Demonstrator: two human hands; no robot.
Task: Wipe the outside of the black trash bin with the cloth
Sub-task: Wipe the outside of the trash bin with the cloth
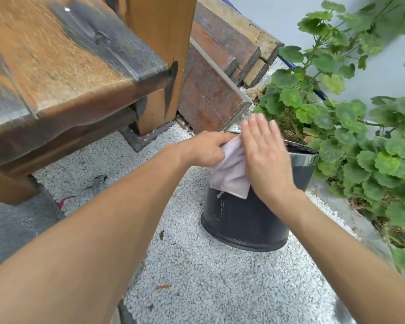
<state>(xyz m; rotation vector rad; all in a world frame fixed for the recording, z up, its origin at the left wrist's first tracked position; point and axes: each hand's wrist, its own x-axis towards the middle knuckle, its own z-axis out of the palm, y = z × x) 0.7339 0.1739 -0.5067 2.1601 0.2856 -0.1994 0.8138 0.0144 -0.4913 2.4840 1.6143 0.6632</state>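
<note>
The black trash bin (246,220) stands upright on white gravel, right of centre. A pale pink cloth (230,170) hangs over the bin's near rim and upper side. My left hand (206,149) pinches the cloth's top edge at the rim. With fingers straight, my right hand (263,153) lies flat beside the cloth above the bin's opening. My hands hide much of the rim.
A wooden bench (63,73) with a thick post fills the upper left. Rust-brown slabs (211,90) lean behind the bin. A leafy green plant (351,136) crowds the bin's right side. White gravel (197,272) covers the ground.
</note>
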